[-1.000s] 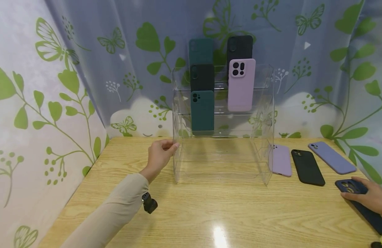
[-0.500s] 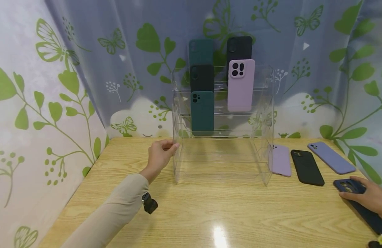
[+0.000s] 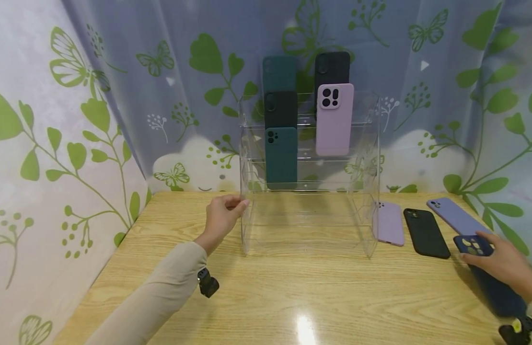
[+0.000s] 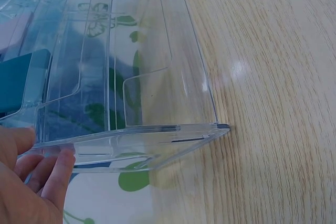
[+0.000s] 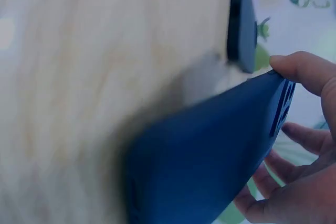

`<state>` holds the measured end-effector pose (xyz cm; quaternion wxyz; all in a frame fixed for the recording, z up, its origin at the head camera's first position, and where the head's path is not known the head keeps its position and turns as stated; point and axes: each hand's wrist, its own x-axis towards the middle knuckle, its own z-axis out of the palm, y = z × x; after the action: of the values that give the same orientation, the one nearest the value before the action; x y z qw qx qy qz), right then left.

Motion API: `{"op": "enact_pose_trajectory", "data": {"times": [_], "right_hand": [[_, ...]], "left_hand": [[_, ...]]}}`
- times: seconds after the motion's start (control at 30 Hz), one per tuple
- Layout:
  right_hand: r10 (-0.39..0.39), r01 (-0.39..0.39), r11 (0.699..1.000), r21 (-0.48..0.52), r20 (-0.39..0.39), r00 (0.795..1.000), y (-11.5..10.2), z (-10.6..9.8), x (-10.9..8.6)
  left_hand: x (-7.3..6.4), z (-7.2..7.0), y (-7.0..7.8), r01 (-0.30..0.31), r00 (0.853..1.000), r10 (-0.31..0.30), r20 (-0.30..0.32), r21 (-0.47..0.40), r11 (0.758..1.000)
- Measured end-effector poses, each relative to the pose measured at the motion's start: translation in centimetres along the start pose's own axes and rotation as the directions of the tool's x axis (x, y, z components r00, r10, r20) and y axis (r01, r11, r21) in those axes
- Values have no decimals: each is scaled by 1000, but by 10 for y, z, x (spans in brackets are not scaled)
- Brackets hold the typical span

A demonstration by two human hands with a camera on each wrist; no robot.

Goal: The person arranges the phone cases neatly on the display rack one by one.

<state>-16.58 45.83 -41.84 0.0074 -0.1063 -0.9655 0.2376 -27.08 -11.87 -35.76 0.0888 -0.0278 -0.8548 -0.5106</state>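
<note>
A clear acrylic display stand (image 3: 245,230) with stepped tiers stands at mid-table. My left hand (image 3: 223,216) pinches the edge of its left side panel, thumb on one face and fingers on the other in the left wrist view. On the right, my right hand (image 3: 503,261) holds a navy phone case (image 3: 494,287) by its long edges near the camera cutouts. The right wrist view has this case (image 5: 205,145) tilted above the table with a shadow beside it. On the stand sit a lilac case (image 3: 335,124), a front teal case (image 3: 281,158) and several darker ones behind.
Right of the stand, a light purple case (image 3: 390,223), a black case (image 3: 426,234) and a periwinkle case (image 3: 456,215) lie on the wooden table (image 3: 266,297). A leaf-printed curtain (image 3: 184,96) hangs right behind the table.
My right hand has lifted the navy case and moved it left and slightly away from me, so it now overlaps the periwinkle case in view. My left hand has stayed at the stand.
</note>
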Motion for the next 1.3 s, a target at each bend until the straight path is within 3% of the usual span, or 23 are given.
{"op": "enact_pose_trajectory", "data": {"times": [0.2, 0.7, 1.03, 1.3], "right_hand": [[14, -13, 1000, 8, -28, 1000, -30, -5, 2], [-165, 173, 979, 106, -78, 983, -108, -16, 1], [-147, 170, 962, 212, -122, 982, -157, -21, -8], [-178, 215, 952, 219, -177, 968, -191, -22, -13]], "left_hand": [[0, 0, -1, -10, 1000, 10, 0, -2, 1000], [2, 0, -2, -27, 1000, 27, -1, 1, 1000], [0, -1, -1, -32, 999, 32, 2, -9, 999], [1, 0, -1, -30, 1000, 30, -8, -10, 999]]}}
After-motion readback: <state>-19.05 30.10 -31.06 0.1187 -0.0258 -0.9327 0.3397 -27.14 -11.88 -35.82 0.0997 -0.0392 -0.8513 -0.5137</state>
